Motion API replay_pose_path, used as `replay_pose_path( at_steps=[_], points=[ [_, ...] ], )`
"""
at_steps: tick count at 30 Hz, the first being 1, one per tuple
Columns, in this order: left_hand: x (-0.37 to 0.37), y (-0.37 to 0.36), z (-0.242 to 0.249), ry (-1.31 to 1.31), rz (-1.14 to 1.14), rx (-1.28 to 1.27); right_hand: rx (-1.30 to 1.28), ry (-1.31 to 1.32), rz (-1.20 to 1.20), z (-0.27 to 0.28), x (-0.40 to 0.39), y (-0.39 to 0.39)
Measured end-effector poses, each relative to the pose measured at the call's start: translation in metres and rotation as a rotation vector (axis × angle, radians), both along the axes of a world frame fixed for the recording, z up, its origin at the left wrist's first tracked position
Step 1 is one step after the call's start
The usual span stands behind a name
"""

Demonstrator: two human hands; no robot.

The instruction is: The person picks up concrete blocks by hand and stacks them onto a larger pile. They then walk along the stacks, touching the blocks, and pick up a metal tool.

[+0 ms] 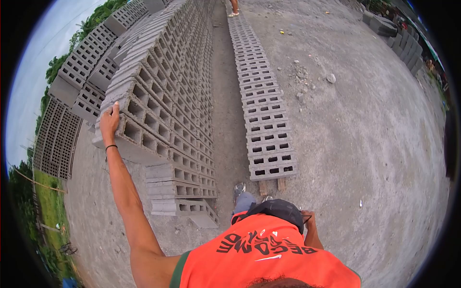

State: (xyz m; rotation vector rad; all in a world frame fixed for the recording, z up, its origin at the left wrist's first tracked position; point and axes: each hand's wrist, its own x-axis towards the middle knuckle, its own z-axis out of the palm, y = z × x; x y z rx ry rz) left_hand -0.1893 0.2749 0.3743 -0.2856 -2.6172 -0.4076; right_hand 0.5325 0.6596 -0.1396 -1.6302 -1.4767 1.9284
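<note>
My left hand reaches out to the near end of a tall stack of grey hollow concrete blocks. Its fingers bend over the upper edge of an end concrete block, whose square holes face right. At my waist, my right hand is closed beside a dark bag or bundled cloth; whatever its fingers hold, if anything, is hidden. I wear an orange sleeveless shirt.
A long low row of hollow blocks lies on wooden strips right of the stack. Another person's foot is at its far end. More block stacks stand left. Rubble and a stone dot the ground.
</note>
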Motion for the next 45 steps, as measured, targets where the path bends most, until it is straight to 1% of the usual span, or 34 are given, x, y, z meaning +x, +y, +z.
replay_pose_path(
  at_steps=[2, 7, 13, 16, 19, 22, 25, 28, 31, 32, 35, 38, 41, 45],
  points=[
    [0.001, 0.001, -0.001, -0.007, 0.0, 0.005, 0.0, -0.006, 0.018, -0.001, 0.003, 0.0],
    [0.001, 0.002, 0.001, -0.035, -0.004, 0.033, -0.027, 0.003, 0.001, 0.029, -0.005, -0.003],
    [0.001, 0.001, 0.001, -0.014, -0.006, 0.005, -0.039, 0.061, 0.022, 0.033, -0.002, -0.005],
    [0.006, 0.004, 0.004, -0.017, -0.008, -0.007, -0.053, 0.036, 0.062, 0.026, 0.0, 0.0],
    [-0.003, -0.001, 0.0, -0.016, -0.01, -0.005, -0.045, 0.032, 0.007, 0.017, -0.003, -0.001],
    [0.0, 0.001, 0.0, -0.002, -0.017, 0.014, -0.034, 0.004, 0.016, 0.026, -0.006, -0.001],
    [-0.01, -0.005, -0.003, -0.029, -0.015, 0.0, -0.062, 0.037, -0.008, 0.04, -0.009, -0.002],
    [-0.01, -0.004, -0.003, -0.026, -0.002, -0.008, -0.056, 0.076, 0.059, 0.018, 0.0, 0.002],
    [-0.014, -0.007, -0.004, -0.027, -0.007, -0.032, 0.012, 0.029, 0.031, 0.019, -0.005, -0.003],
    [-0.015, -0.007, -0.003, -0.04, -0.009, -0.046, -0.02, 0.012, -0.012, 0.015, -0.006, -0.003],
    [-0.023, -0.012, -0.007, -0.058, -0.005, -0.045, -0.027, -0.019, 0.124, 0.0, 0.003, 0.004],
    [-0.027, -0.014, -0.009, -0.049, -0.007, -0.065, -0.087, -0.151, 0.067, 0.014, -0.007, 0.002],
    [-0.026, -0.012, -0.005, -0.076, -0.021, -0.089, -0.132, -0.169, 0.023, 0.02, -0.009, -0.001],
    [-0.028, -0.014, -0.003, -0.097, 0.005, -0.129, -0.132, -0.044, 0.05, 0.01, -0.005, -0.004]
  ],
)
